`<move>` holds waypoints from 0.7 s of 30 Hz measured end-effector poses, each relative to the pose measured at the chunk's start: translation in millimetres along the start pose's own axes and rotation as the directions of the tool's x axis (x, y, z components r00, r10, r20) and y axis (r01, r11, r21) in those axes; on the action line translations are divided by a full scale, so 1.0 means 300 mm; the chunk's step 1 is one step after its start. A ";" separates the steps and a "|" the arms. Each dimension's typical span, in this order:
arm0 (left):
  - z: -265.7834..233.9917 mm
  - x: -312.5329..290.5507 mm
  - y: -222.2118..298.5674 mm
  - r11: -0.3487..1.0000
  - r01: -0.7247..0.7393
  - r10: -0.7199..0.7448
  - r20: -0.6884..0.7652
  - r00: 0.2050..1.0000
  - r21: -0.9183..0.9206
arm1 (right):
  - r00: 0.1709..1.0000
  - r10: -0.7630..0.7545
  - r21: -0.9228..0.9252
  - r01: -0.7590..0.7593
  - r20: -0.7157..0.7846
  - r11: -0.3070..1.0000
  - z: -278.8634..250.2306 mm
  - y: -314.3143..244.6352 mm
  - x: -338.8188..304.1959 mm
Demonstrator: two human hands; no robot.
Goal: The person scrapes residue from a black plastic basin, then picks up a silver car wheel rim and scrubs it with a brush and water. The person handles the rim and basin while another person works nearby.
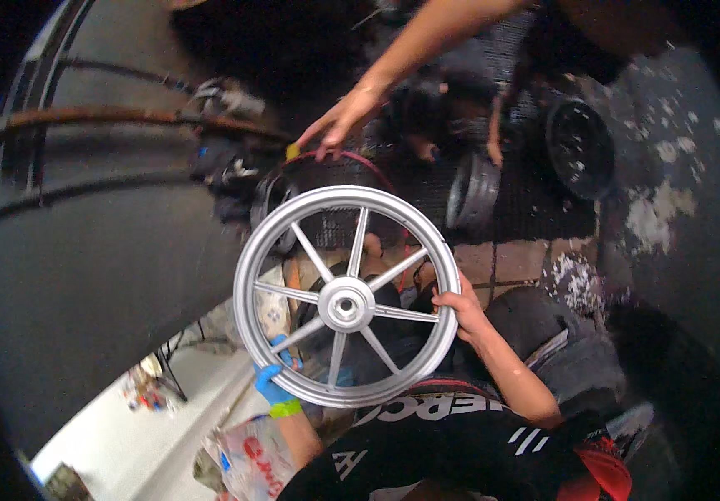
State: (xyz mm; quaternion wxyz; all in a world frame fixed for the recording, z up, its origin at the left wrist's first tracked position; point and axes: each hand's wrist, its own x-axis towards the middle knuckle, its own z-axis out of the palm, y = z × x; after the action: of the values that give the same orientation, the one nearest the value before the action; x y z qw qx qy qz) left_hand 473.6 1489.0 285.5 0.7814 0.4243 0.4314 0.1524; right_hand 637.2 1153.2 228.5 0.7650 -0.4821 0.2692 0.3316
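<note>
A silver motorcycle wheel rim (348, 304) with several slim spokes and a round hub is held up in front of me, its face turned to view. My left hand (275, 386), in a blue glove with a yellow-green band at the wrist, grips its lower left edge. Bare and wrapped round the right edge is my right hand (465, 311). Through the spokes show my dark clothing and part of the floor. Beyond the rim another person's hand (339, 121) reaches down to a wheel with a red edge (366, 159), next to a small yellow piece (292, 152).
Dark wheels (579, 149) and a grey wheel rim (473, 194) stand on a black mat at the back right. A rusty bar (109, 118) runs along the left. A white surface (138, 434) with a plastic bag (251, 455) lies at lower left.
</note>
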 end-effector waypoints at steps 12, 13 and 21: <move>0.522 0.160 -0.301 0.944 0.303 -0.323 0.527 0.786 0.128 | 0.894 -0.249 0.155 0.324 -0.373 0.933 -0.441 -0.198 -0.187; 0.552 0.149 -0.316 0.957 0.276 -0.284 0.495 0.821 0.091 | 0.875 -0.269 0.147 0.352 -0.402 0.925 -0.446 -0.212 -0.220; 1.089 0.138 -0.302 0.965 0.070 -0.250 0.816 0.521 0.251 | 0.824 -0.386 0.301 0.525 -0.415 0.796 -0.754 -0.375 -0.177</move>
State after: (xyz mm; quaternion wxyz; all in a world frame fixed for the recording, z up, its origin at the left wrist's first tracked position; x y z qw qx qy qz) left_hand 748.6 1286.5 278.5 0.8592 0.4745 0.0523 -0.1843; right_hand 669.0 897.3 241.9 0.8480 -0.4140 0.3305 -0.0144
